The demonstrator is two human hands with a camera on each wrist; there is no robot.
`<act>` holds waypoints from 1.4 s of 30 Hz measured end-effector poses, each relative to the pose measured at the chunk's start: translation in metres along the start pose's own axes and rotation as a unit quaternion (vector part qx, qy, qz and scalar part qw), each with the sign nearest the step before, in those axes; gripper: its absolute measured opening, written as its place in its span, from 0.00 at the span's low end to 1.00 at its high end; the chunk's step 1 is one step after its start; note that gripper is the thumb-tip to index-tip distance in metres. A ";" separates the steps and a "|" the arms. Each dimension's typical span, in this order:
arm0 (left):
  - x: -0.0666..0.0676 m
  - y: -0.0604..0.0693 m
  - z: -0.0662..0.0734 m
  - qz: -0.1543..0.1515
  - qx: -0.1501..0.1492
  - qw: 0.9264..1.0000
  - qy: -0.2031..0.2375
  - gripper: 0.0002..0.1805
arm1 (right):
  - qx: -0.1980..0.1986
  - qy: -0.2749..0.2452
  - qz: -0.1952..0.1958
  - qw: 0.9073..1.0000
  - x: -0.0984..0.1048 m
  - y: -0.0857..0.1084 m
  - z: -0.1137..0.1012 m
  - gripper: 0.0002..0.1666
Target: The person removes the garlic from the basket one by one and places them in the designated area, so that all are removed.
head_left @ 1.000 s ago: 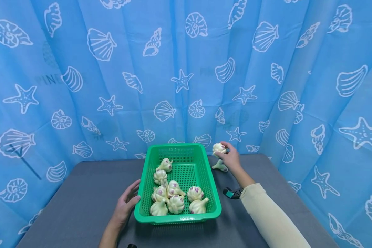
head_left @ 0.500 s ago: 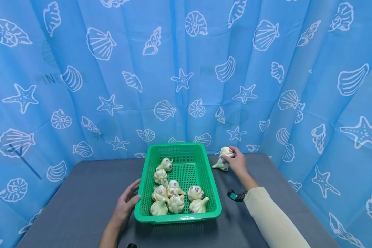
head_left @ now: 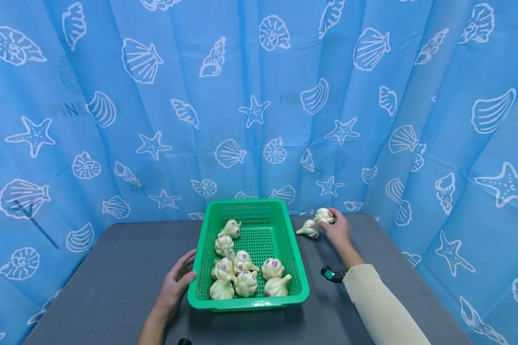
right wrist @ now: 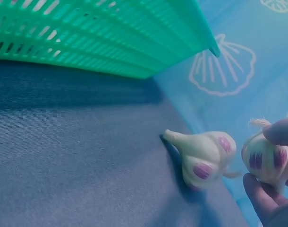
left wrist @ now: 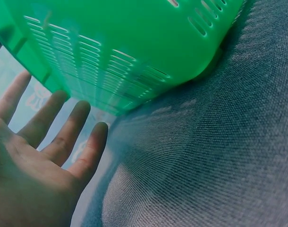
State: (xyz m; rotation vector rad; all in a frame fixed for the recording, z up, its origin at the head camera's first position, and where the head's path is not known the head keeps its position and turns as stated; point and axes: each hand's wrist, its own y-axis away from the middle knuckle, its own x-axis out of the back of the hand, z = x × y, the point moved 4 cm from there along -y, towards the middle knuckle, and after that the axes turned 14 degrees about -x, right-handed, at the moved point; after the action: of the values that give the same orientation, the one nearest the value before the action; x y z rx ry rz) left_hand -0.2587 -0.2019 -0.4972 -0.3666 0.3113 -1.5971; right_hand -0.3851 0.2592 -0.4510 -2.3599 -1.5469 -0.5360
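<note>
A green plastic basket (head_left: 248,303) stands on the table, with several garlic bulbs (head_left: 246,283) mostly in its near and left parts. At its left rim is my left hand (head_left: 171,287); in the left wrist view the fingers of that hand (left wrist: 45,156) are straight and spread beside the basket wall (left wrist: 130,42). Beyond the basket's right side, my right hand (head_left: 339,233) holds a garlic bulb (head_left: 324,214) between thumb and fingers. Just left of it, another garlic bulb (head_left: 309,228) lies on the table, stem toward the basket. The right wrist view shows the held bulb (right wrist: 263,158) partly covered by fingers.
A grey cloth covers the table (head_left: 134,268). Blue curtains (head_left: 259,120) with white shell prints rise along the back and sides. A black strap piece (head_left: 333,274) hangs at my right wrist.
My right hand has moved right and slightly toward me with the held garlic bulb, from above the lying bulb to its right side. The left hand and basket stay in place.
</note>
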 end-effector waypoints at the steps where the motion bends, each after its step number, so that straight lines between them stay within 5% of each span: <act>1: 0.000 0.000 0.000 0.000 0.001 1.000 -0.002 0.30 | -0.003 -0.001 0.002 1.000 0.001 -0.001 0.001 0.35; 25: 0.001 0.000 0.000 0.004 0.000 1.000 -0.007 0.31 | -0.075 0.030 0.024 0.996 0.008 -0.009 0.036 0.39; 42: 0.002 0.000 0.000 0.005 0.004 1.000 -0.009 0.30 | -0.098 0.045 0.014 0.994 0.006 -0.007 0.041 0.41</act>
State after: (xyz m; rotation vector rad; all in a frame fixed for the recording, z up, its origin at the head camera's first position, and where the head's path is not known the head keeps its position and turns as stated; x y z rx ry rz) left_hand -0.2586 -0.2039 -0.4976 -0.3714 0.2925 -1.5844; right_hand -0.3833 0.2839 -0.4847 -2.4569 -1.4819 -0.8089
